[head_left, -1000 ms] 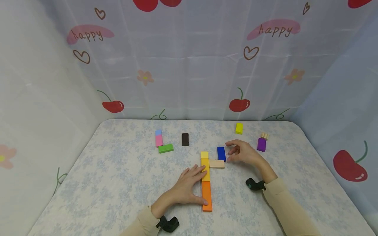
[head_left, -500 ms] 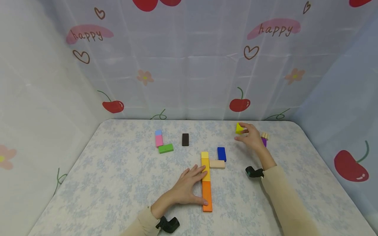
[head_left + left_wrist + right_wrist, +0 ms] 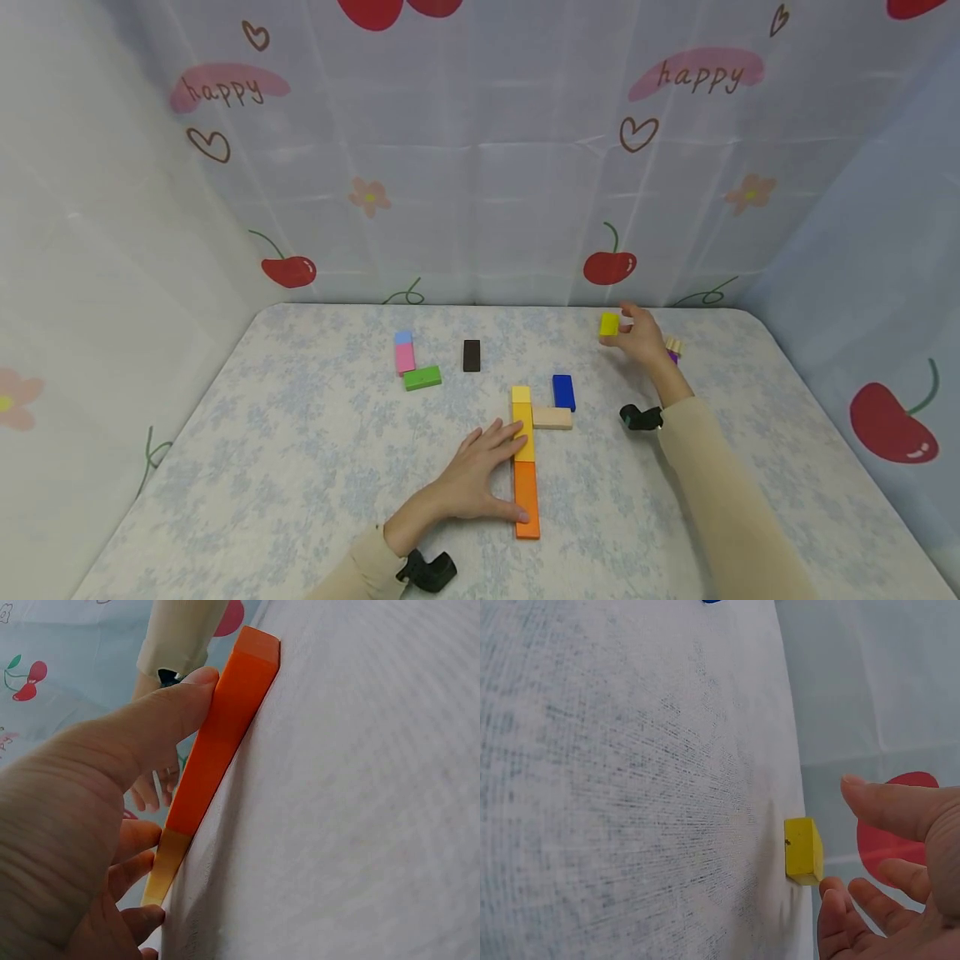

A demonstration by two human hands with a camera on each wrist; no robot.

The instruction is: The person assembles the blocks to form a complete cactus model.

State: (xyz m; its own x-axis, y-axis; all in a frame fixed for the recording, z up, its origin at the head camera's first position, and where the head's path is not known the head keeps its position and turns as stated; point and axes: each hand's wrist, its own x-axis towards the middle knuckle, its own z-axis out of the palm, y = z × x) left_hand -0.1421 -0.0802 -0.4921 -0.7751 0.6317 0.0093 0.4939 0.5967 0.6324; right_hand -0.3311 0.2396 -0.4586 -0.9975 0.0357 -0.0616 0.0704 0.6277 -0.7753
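Note:
My left hand (image 3: 476, 475) lies spread beside a line of blocks in the head view. Its thumb rests on the orange block (image 3: 527, 504), its fingertips on the yellow-orange block (image 3: 524, 442); the left wrist view shows the thumb on the orange block (image 3: 225, 735) too. A pale yellow block (image 3: 521, 394) tops the line. A plain wooden block (image 3: 552, 418) sits at its right, with a blue block (image 3: 564, 392) just behind. At the back, my right hand (image 3: 643, 337) reaches around a bright yellow block (image 3: 609, 324). In the right wrist view, thumb and fingers stand apart around that block (image 3: 802, 851).
A purple block (image 3: 673, 356), mostly hidden by the right hand, and small wooden pieces (image 3: 674, 344) are at the right. Towards the left lie a black block (image 3: 471, 356), a green block (image 3: 422, 378), a pink block (image 3: 404, 357) and a light blue block (image 3: 403, 337).
My right hand has moved from beside the blue block back and to the right, to the bright yellow block. The left hand has stayed on the line of blocks.

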